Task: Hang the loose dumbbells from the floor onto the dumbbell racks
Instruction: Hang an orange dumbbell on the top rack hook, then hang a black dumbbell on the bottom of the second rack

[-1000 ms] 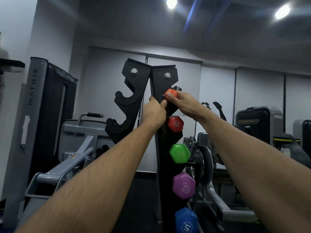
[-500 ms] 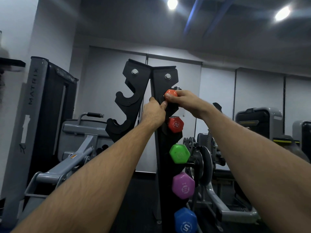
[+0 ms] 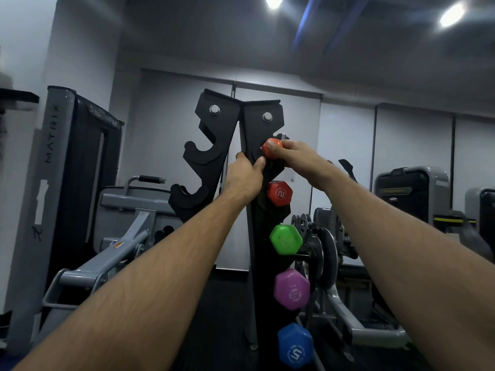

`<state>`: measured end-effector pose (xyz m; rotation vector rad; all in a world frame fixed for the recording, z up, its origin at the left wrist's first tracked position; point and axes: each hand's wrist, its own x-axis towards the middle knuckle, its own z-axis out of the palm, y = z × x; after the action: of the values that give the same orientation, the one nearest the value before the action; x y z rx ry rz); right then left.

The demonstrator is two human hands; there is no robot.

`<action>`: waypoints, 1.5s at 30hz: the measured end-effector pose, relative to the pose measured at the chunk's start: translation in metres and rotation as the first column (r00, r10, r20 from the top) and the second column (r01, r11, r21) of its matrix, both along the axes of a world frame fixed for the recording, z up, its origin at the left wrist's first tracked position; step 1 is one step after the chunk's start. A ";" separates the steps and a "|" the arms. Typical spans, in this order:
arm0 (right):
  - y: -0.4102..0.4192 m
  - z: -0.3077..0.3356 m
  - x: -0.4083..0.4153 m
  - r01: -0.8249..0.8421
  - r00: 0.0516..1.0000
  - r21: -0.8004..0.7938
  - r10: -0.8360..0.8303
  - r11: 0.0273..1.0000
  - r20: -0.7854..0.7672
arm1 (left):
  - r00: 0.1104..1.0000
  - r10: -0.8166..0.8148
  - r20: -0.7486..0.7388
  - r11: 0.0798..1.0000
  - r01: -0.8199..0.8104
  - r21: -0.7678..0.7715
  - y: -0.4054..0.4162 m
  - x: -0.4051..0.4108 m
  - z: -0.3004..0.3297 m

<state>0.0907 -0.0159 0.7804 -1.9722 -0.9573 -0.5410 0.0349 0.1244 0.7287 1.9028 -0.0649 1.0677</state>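
Observation:
A black upright dumbbell rack point(image 3: 255, 121) stands in front of me. My right hand point(image 3: 297, 156) grips a small orange dumbbell point(image 3: 271, 149) at the rack's top right cradle. My left hand point(image 3: 245, 178) grips the rack's edge just left of that dumbbell, thumb up against the panel. Below hang a red dumbbell point(image 3: 280, 193), a green one point(image 3: 285, 239), a purple one point(image 3: 292, 289) and a blue one point(image 3: 295, 346). The rack's left side point(image 3: 203, 156) shows two bare hooks.
A tall dark Matrix machine point(image 3: 67, 170) stands at the left with a grey bench frame point(image 3: 107, 258) beside it. Weight plates point(image 3: 321, 250) and grey machines point(image 3: 417, 194) crowd the right behind the rack. Dark floor point(image 3: 222, 317) lies at the rack's base.
My right hand has shifted slightly with the orange dumbbell at the top cradle. My left hand has stayed on the rack's edge.

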 end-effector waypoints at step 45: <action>0.064 -0.839 -0.199 -0.260 0.477 -0.420 -0.263 0.869 -0.839 | 0.202 0.159 -0.966 0.937 -0.339 0.083 0.132 -0.204 -0.737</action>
<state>-0.1081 0.0481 -0.0585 -2.2546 -0.3904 0.8404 -0.1694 0.2564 -0.0080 2.1459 1.0784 -0.1575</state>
